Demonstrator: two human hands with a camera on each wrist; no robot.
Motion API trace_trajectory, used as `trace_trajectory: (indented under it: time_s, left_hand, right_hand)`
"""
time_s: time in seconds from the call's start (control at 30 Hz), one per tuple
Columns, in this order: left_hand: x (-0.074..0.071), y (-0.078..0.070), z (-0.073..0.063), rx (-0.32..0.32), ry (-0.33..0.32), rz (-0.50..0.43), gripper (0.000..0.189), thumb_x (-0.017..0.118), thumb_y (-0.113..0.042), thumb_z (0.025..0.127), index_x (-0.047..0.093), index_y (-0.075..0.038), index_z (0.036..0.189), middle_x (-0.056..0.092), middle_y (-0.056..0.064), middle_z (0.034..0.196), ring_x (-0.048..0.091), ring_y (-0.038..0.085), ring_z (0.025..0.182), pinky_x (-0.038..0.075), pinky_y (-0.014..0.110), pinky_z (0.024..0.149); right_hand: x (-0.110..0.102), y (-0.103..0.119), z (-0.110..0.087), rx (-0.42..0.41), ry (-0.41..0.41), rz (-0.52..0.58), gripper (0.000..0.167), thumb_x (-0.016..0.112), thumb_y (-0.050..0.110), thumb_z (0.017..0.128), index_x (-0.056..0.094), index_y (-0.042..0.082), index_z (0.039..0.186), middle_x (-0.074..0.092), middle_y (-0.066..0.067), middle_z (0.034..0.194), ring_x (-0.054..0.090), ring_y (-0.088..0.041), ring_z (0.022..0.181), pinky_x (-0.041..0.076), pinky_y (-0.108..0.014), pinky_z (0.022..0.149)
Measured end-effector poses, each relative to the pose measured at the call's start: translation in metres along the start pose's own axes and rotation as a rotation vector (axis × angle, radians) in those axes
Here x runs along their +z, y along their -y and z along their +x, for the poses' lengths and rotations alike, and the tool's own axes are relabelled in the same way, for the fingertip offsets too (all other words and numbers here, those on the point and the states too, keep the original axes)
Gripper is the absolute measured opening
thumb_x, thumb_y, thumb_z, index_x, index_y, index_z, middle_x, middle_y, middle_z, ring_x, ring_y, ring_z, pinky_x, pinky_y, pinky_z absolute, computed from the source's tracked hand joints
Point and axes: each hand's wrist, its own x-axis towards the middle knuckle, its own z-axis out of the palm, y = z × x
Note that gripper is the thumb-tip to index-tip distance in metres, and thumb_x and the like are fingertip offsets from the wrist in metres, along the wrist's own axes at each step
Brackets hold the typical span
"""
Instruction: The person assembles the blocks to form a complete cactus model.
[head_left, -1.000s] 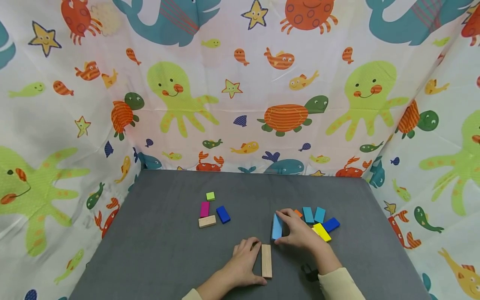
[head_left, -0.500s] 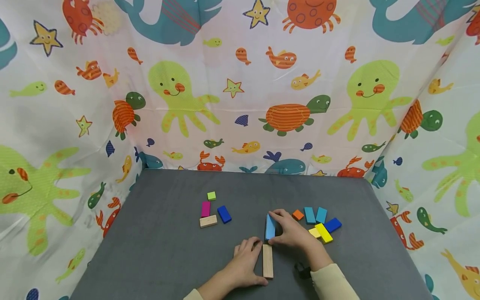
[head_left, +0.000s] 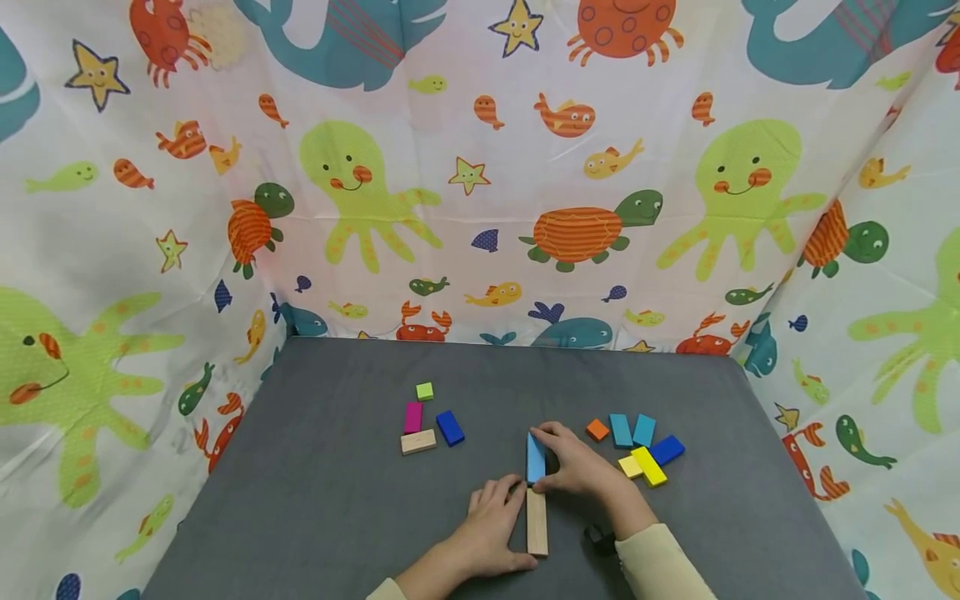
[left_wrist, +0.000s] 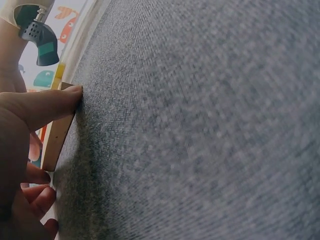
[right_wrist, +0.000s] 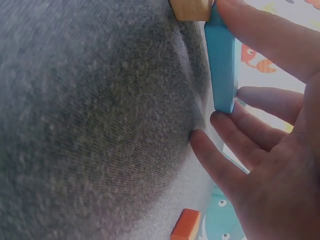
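Observation:
My left hand [head_left: 489, 530] holds a long plain wooden block [head_left: 537, 525] by its two ends, thumb at the near end and a fingertip at the far end. In the left wrist view the thumb lies across one end of this wooden block [left_wrist: 58, 137]. My right hand [head_left: 576, 468] pinches a light blue block [head_left: 535, 460] lengthwise between thumb and fingers. The blue block stands end to end with the wooden one, in line beyond it. In the right wrist view the blue block [right_wrist: 221, 67] meets the wooden block's end near my thumb.
On the grey table [head_left: 322, 500], a green cube [head_left: 425, 391], a magenta block [head_left: 413, 417], a short wooden block [head_left: 417, 442] and a dark blue block [head_left: 450, 427] lie left. An orange block [head_left: 597, 429] and several blue and yellow blocks [head_left: 648, 467] lie right. A patterned curtain surrounds the table.
My right hand has brought the light blue block leftward, from right of the wooden block into line with its far end. The left hand has stayed on the wooden block.

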Motion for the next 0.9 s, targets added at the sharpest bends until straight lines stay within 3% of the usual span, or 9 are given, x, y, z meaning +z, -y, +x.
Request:
trace_trajectory:
  time_s: [0.4,0.7,0.9]
  left_hand:
    - [0.002,-0.001,0.000,-0.014,0.021,0.019,0.101,0.084,-0.061,0.084,0.043,-0.012,0.163,0.034,0.004,0.166,0.038,0.024,0.141,0.037,0.052,0.113]
    - [0.004,-0.003,0.000,-0.007,0.033,0.063,0.100,0.082,-0.062,0.086,0.042,-0.012,0.163,0.031,0.004,0.171,0.035,0.024,0.146,0.034,0.053,0.117]
    - [0.004,-0.004,0.002,-0.013,0.041,0.065,0.102,0.081,-0.064,0.086,0.041,-0.012,0.164,0.029,0.003,0.172,0.035,0.024,0.146,0.034,0.053,0.117]
  right_hand:
    - [0.004,-0.004,0.001,-0.006,0.031,-0.013,0.088,0.091,0.027,0.085,0.048,0.003,0.158,0.046,-0.019,0.158,0.047,-0.040,0.143,0.041,-0.063,0.116]
    - [0.011,-0.007,-0.003,-0.036,0.002,-0.073,0.068,0.075,0.023,0.100,0.047,0.001,0.159,0.046,-0.020,0.159,0.046,-0.041,0.145,0.041,-0.061,0.116]
    - [0.015,-0.006,-0.003,-0.036,-0.016,-0.088,0.067,0.073,0.022,0.102,0.045,0.002,0.160,0.045,-0.020,0.161,0.044,-0.041,0.148,0.041,-0.061,0.117]
